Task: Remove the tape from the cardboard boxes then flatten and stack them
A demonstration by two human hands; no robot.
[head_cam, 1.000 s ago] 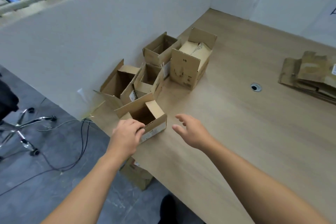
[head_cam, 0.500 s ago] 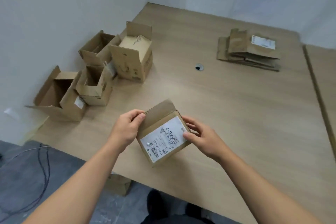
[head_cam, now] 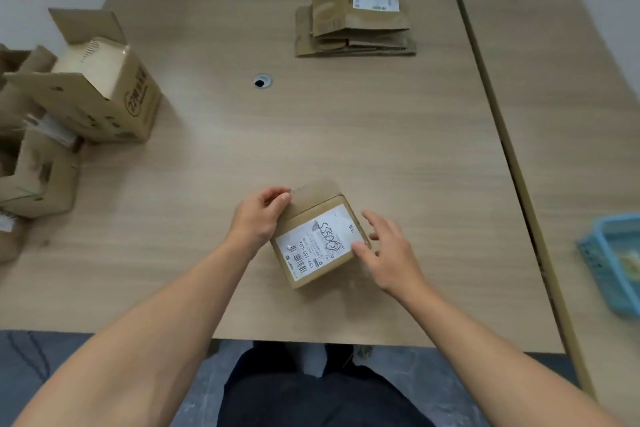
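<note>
Left of small box (head_cam: 313, 243): open boxes (head_cam: 100, 94); beyond: flattened stack (head_cam: 353, 24).

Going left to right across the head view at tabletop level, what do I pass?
Unflattened boxes → cable hole → left hand → labelled box it grips → right hand touching that box's right side → table seam → blue basket. The flattened stack lies farther back.
</note>
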